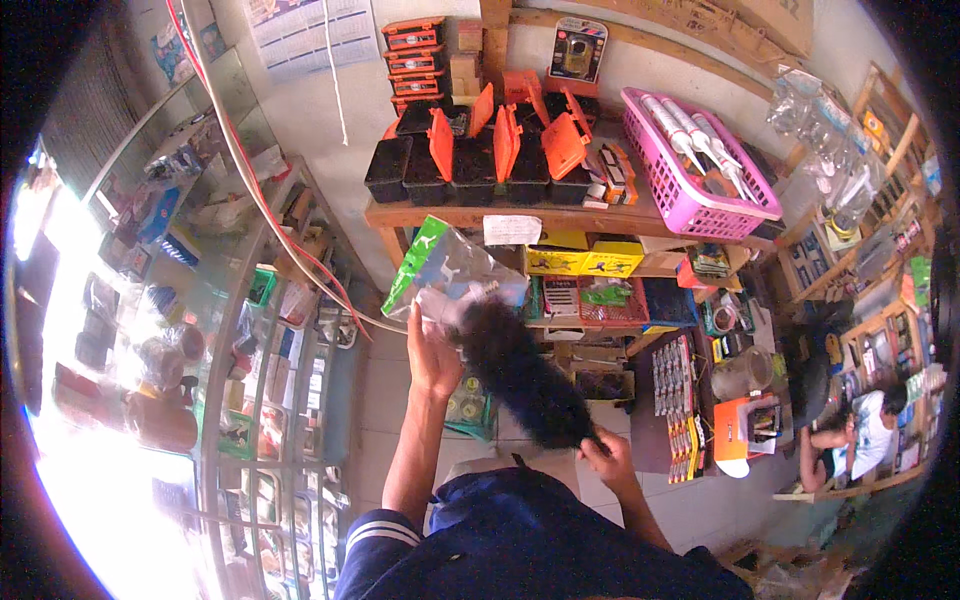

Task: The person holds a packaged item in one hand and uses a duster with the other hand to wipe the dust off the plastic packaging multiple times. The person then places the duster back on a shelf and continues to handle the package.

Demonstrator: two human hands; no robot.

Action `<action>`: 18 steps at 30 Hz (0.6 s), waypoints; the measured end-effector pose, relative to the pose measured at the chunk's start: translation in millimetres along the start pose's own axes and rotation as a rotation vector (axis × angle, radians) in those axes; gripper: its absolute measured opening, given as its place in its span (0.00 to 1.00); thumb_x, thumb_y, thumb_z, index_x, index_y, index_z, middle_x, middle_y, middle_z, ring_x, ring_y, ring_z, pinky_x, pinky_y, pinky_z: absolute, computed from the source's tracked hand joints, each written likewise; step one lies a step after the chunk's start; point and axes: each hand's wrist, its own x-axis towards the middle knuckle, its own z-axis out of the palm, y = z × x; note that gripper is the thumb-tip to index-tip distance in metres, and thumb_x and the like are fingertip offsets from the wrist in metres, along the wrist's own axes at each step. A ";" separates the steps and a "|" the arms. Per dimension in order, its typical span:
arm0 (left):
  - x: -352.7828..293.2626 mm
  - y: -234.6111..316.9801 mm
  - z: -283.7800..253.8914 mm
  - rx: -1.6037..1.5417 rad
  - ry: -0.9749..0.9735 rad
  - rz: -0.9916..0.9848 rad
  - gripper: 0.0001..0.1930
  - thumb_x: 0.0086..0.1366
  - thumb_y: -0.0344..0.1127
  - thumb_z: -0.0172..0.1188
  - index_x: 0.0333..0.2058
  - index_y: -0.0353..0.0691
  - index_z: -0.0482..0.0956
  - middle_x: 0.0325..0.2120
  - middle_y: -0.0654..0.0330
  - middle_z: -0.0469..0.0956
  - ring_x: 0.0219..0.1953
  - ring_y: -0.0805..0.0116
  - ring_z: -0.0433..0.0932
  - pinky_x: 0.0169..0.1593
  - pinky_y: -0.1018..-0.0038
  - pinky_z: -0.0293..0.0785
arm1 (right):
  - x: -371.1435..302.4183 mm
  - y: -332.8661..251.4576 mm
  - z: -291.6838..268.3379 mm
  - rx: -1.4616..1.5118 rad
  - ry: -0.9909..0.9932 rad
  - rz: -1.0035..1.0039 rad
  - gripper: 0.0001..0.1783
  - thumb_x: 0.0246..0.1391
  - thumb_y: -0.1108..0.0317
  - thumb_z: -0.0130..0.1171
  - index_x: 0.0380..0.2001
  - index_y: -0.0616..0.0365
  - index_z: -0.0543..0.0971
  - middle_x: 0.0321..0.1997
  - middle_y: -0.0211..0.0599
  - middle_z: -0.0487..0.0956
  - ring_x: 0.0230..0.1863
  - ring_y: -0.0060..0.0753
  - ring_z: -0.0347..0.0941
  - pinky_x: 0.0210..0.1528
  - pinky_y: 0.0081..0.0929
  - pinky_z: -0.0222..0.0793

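Note:
My left hand grips a clear plastic packet with a green header, raised in front of the wooden shelf. A pale item inside is hard to make out. In my right hand, closed around its near end, is a fluffy black duster. The duster slants up to the left, and its far end overlaps the lower part of the packet. Whether the two touch cannot be told.
Black bins with orange lids and a pink basket of white nozzled tubes stand on the wooden shelf. Glass shelving lines the left. Cables hang nearby. Another person sits at the right.

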 end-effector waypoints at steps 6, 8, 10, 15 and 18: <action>1.5 16.4 33.4 0.016 0.029 0.092 0.30 0.68 0.57 0.41 0.61 0.43 0.60 0.57 0.53 0.67 0.59 0.54 0.67 0.63 0.56 0.60 | 23.0 -2.0 -17.7 0.175 -0.099 0.103 0.11 0.59 0.68 0.55 0.26 0.64 0.77 0.24 0.28 0.75 0.24 0.16 0.68 0.24 0.17 0.63; 0.1 16.6 25.4 -0.020 -0.129 -0.012 0.31 0.68 0.58 0.41 0.61 0.43 0.59 0.57 0.53 0.67 0.58 0.53 0.67 0.61 0.55 0.62 | 19.9 -12.5 -22.3 0.053 -0.052 -0.012 0.11 0.59 0.67 0.56 0.25 0.63 0.77 0.24 0.27 0.75 0.23 0.15 0.68 0.23 0.14 0.62; -0.5 9.9 26.4 -0.039 0.034 0.045 0.30 0.69 0.55 0.41 0.63 0.45 0.56 0.58 0.53 0.65 0.57 0.52 0.68 0.56 0.52 0.68 | 20.8 17.4 -30.5 0.083 -0.046 0.014 0.11 0.59 0.67 0.56 0.25 0.63 0.77 0.24 0.27 0.75 0.22 0.15 0.68 0.22 0.14 0.61; -6.7 8.1 16.3 -0.019 0.045 0.058 0.30 0.68 0.54 0.43 0.63 0.45 0.55 0.58 0.54 0.64 0.58 0.53 0.67 0.55 0.54 0.69 | 11.8 1.2 -25.6 0.105 -0.078 0.140 0.10 0.56 0.68 0.59 0.24 0.62 0.77 0.22 0.25 0.74 0.22 0.15 0.67 0.25 0.15 0.63; -16.7 9.6 21.0 -0.026 -0.024 0.015 0.30 0.67 0.52 0.44 0.63 0.45 0.56 0.58 0.54 0.65 0.59 0.56 0.67 0.57 0.57 0.67 | 10.9 14.2 -24.4 0.024 -0.137 0.050 0.08 0.56 0.67 0.59 0.28 0.61 0.79 0.23 0.25 0.75 0.24 0.15 0.68 0.27 0.13 0.64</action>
